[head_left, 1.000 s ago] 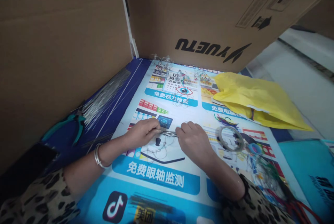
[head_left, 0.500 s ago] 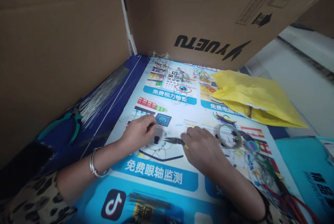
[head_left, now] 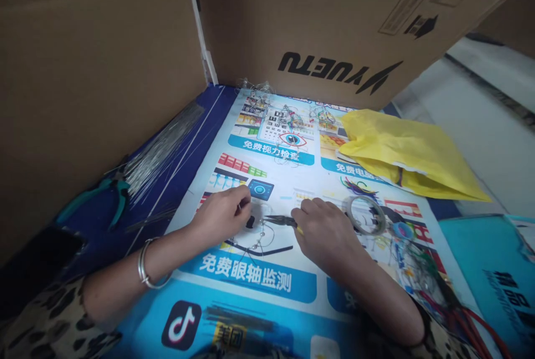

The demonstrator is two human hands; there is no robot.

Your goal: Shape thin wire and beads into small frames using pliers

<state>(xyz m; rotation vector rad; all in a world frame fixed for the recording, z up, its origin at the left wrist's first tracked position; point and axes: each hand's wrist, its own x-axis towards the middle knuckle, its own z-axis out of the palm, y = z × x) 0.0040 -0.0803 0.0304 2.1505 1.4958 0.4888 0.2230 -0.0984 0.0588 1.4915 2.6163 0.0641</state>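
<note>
My right hand [head_left: 324, 231] is wrapped round needle-nose pliers [head_left: 279, 219] with yellow on the handle; their dark jaws point left. My left hand [head_left: 225, 209] is closed in a pinch at one end of a thin wire loop with beads [head_left: 256, 246], which hangs down over the printed sheet. The plier tips are close to the upper part of this beaded wire; whether they touch it I cannot tell. A silver bangle [head_left: 144, 267] circles my left wrist.
Teal-handled pliers [head_left: 119, 203] and a bundle of straight wires [head_left: 161, 150] lie at left. A tape roll [head_left: 366, 215] and yellow bag [head_left: 412, 153] are at right, with red-handled scissors [head_left: 472, 320]. Tangled wire pieces [head_left: 292, 116] lie near the cardboard wall [head_left: 334, 19].
The beaded wire has shifted and now hangs more openly below my left hand. The pliers stay near it, their tips slightly higher and to the right.
</note>
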